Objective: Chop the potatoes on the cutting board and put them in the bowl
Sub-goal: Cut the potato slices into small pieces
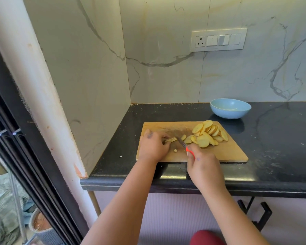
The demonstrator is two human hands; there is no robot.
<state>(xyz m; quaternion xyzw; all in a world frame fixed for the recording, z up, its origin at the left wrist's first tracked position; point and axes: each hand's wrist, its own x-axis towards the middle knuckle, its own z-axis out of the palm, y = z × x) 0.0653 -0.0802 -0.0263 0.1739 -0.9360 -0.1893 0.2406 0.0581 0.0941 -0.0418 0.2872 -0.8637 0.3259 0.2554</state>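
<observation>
So the left hand [153, 145] has its fingers curled down over a small strip of potato [170, 140] on the wooden cutting board [224, 152], pinning it there, while the right hand [200, 161] is wrapped tight around the orange handle of a knife [184, 144] whose blade is angled down right next to that strip. There's a heap of round potato slices [208, 136] on the far right part of the board and one tiny cut bit [175, 150] near the blade. The light blue bowl [230, 108] sits on the black countertop [281, 138] just behind the board.
</observation>
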